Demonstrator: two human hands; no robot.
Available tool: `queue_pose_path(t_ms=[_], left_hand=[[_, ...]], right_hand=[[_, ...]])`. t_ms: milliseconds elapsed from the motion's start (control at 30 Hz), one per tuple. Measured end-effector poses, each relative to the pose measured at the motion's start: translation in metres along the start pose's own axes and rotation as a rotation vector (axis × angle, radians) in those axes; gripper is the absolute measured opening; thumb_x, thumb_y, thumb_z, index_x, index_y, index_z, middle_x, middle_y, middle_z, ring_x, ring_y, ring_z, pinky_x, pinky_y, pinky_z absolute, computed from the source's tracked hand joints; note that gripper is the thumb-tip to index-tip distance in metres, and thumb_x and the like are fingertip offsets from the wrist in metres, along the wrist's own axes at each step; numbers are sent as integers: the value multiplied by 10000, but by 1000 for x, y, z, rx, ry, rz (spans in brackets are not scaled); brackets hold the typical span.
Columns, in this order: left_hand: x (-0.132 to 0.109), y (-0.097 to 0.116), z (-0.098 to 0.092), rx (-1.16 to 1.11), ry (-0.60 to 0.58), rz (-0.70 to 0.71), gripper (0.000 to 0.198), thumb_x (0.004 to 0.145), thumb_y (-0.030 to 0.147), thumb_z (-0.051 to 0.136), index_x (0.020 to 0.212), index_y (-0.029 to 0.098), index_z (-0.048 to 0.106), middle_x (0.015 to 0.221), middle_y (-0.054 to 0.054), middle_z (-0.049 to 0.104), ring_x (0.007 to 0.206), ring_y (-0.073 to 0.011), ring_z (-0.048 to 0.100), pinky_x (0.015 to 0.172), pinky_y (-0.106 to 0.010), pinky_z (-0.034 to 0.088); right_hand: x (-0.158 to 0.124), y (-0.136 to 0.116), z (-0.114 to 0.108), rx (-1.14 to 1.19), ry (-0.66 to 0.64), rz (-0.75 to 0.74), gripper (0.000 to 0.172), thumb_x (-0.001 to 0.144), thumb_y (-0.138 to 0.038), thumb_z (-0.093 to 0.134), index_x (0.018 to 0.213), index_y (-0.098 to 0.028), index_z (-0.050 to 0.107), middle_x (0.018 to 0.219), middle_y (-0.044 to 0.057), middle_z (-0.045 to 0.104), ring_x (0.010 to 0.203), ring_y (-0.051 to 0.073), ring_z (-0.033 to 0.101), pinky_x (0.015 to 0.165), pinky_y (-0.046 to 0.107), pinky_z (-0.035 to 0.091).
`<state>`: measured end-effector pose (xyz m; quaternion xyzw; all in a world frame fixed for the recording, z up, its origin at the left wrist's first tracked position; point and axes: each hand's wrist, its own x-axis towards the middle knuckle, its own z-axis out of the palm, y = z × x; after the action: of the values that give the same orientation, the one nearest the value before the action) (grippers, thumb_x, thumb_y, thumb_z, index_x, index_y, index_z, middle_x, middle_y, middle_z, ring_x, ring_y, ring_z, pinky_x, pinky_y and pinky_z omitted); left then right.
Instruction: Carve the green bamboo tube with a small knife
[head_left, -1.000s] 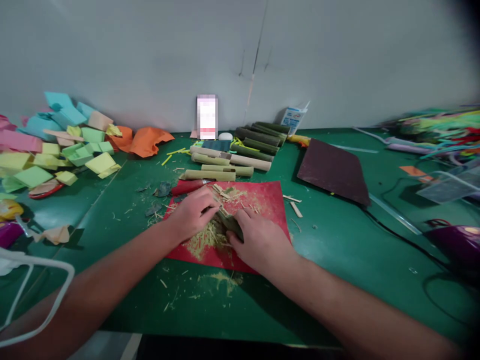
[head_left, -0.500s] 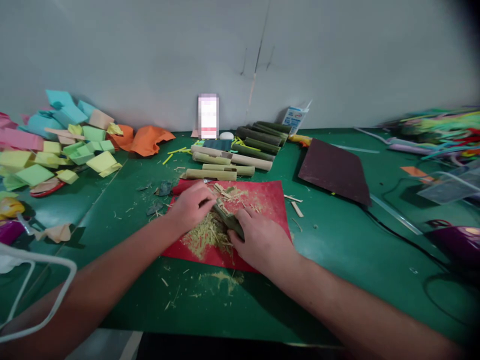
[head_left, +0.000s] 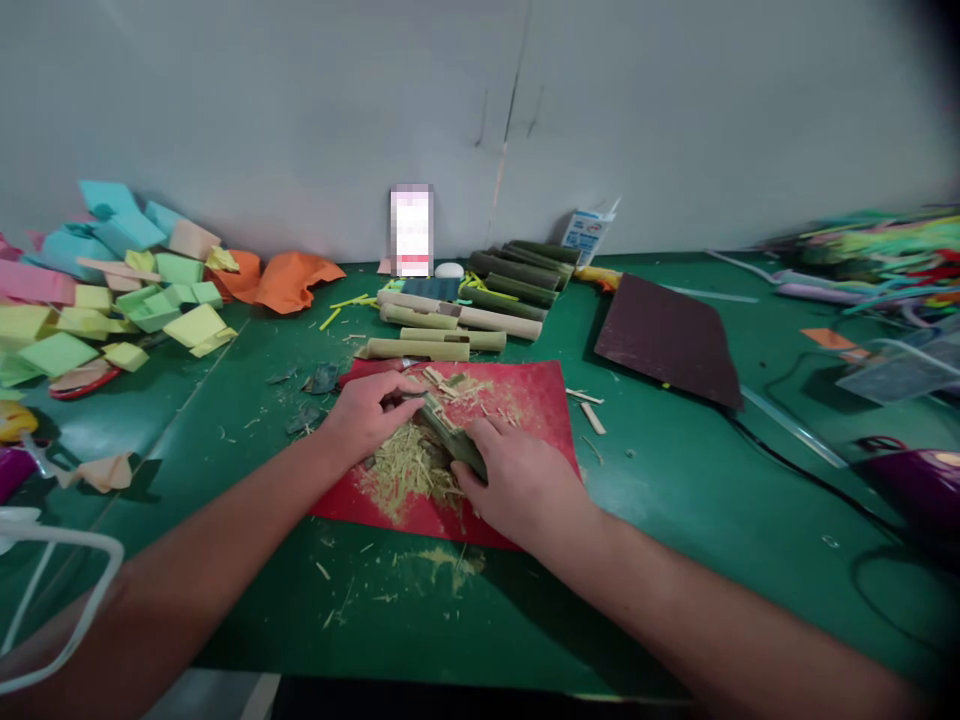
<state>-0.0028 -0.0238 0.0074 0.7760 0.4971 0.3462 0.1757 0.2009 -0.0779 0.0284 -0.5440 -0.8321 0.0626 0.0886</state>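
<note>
Head camera view: at the lower left of the frame, a curved white frame (head_left: 64, 536) crosses a bare forearm (head_left: 232, 540), while pale dust and splinters (head_left: 446, 565) dot a green tabletop (head_left: 675, 500) at bottom centre. A person's right hand (head_left: 517, 475), just right of centre, closes around the near end of a green bamboo tube (head_left: 452, 440), thumb on one side and fingers curled over the other. The tube lies at a slant at the centre of the frame, above a rectangular red sheet (head_left: 544, 395) strewn with yellowish shavings (head_left: 405, 472). The left hand (head_left: 367, 412) bends its thumb and forefinger close together at the tube's far end; whether they pinch anything cannot be told. At the right edge sits a glossy purple object (head_left: 911, 482).

Just beyond the left hand lies a red-handled tool (head_left: 371, 369), partly hidden. Farther back, pale cut bamboo tubes (head_left: 424, 349) lie side by side near dark-green bamboo tubes (head_left: 521, 270), with a flat dark-brown board (head_left: 667, 340) to their right. Multicoloured blocks (head_left: 169, 270) pile up at upper left; brightly coloured strips (head_left: 892, 250) tangle at upper right. An upright, pixelated screen (head_left: 412, 230) stands against a grey wall (head_left: 262, 120).
</note>
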Motion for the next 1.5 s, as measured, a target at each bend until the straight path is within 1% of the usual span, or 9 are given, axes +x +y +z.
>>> queue_pose_path(t_ms=[167, 400, 667, 800, 933, 1067, 1233, 1367, 1500], left_hand=[[2, 3, 1, 44, 64, 78, 135, 823, 234, 578, 738, 155, 648, 731, -15, 657, 682, -121, 595, 687, -241, 476], [1, 1, 6, 59, -7, 232, 173, 865, 246, 532, 759, 148, 628, 747, -33, 628, 712, -128, 577, 700, -253, 458], [-1, 3, 8, 78, -23, 270, 145, 864, 228, 534, 779, 153, 624, 756, -30, 627, 704, -123, 576, 682, -243, 453], [1, 1, 6, 105, 68, 254, 148, 853, 211, 541, 738, 145, 607, 743, -32, 611, 716, -132, 576, 697, -252, 456], [-1, 1, 5, 64, -41, 276, 145, 870, 223, 521, 792, 153, 622, 750, -29, 617, 718, -127, 581, 681, -242, 455], [0, -2, 4, 125, 67, 260, 166, 857, 227, 534, 735, 150, 615, 719, -26, 605, 695, -133, 573, 686, -258, 456], [2, -3, 6, 91, -7, 292, 142, 867, 220, 517, 791, 157, 619, 762, -34, 625, 714, -131, 580, 682, -249, 462], [2, -4, 6, 141, 77, 255, 168, 860, 227, 525, 738, 151, 612, 716, -32, 601, 685, -137, 563, 681, -267, 457], [-3, 1, 5, 81, -48, 278, 137, 866, 216, 520, 807, 156, 629, 751, -35, 617, 708, -133, 574, 677, -254, 458]], right_hand=[[0, 1, 1, 4, 15, 1, 145, 796, -326, 519, 846, -190, 516, 793, 33, 597, 688, 171, 548, 506, 284, 239], [2, 2, -1, 50, -11, 15, 140, 805, -326, 507, 834, -190, 521, 803, 28, 592, 664, 153, 528, 498, 280, 240], [3, 3, -1, 48, -20, 13, 145, 815, -325, 497, 811, -186, 535, 788, 39, 594, 656, 150, 528, 509, 277, 261], [3, 2, -1, 36, -16, 30, 156, 827, -327, 481, 794, -183, 531, 785, 42, 593, 649, 150, 530, 511, 278, 261], [2, 1, -2, 37, -17, 9, 146, 811, -325, 502, 822, -183, 536, 799, 40, 601, 666, 155, 535, 516, 274, 263], [2, 1, -1, 34, -14, 35, 163, 825, -336, 481, 797, -184, 532, 776, 40, 593, 636, 148, 527, 498, 275, 249], [2, 2, -1, 36, -26, 13, 143, 817, -316, 494, 805, -180, 537, 759, 38, 591, 642, 151, 528, 512, 277, 258], [2, 1, -2, 45, -16, 16, 162, 833, -319, 467, 796, -178, 538, 771, 45, 590, 632, 150, 523, 514, 278, 267], [2, 1, -2, 50, -13, 18, 149, 816, -321, 495, 803, -180, 542, 759, 39, 593, 639, 151, 526, 512, 272, 264]])
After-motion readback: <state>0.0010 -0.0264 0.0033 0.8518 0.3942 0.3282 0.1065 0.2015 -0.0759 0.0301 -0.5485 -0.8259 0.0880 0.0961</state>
